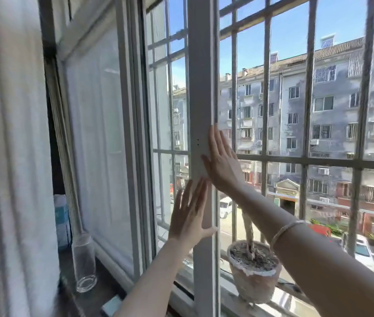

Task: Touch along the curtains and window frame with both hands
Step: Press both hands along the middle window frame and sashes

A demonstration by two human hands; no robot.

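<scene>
A white upright window frame post (202, 76) runs down the middle of the view. My right hand (221, 163) lies flat against its right edge, fingers stretched upward, a thin bracelet on the forearm. Lower down, my left hand (189, 213) presses flat on the same post, fingers spread and thumb out to the right. Neither hand holds anything. A sheer white curtain (9, 145) hangs at the far left, apart from both hands. An opened window sash (103, 138) with a screen stands between curtain and post.
On the dark sill at lower left stands an upturned clear glass (84, 261), with a blue-white package (61, 223) behind it. Outside, a potted plant (253, 273) sits on the ledge behind grey security bars (266, 110). Apartment buildings and parked cars lie beyond.
</scene>
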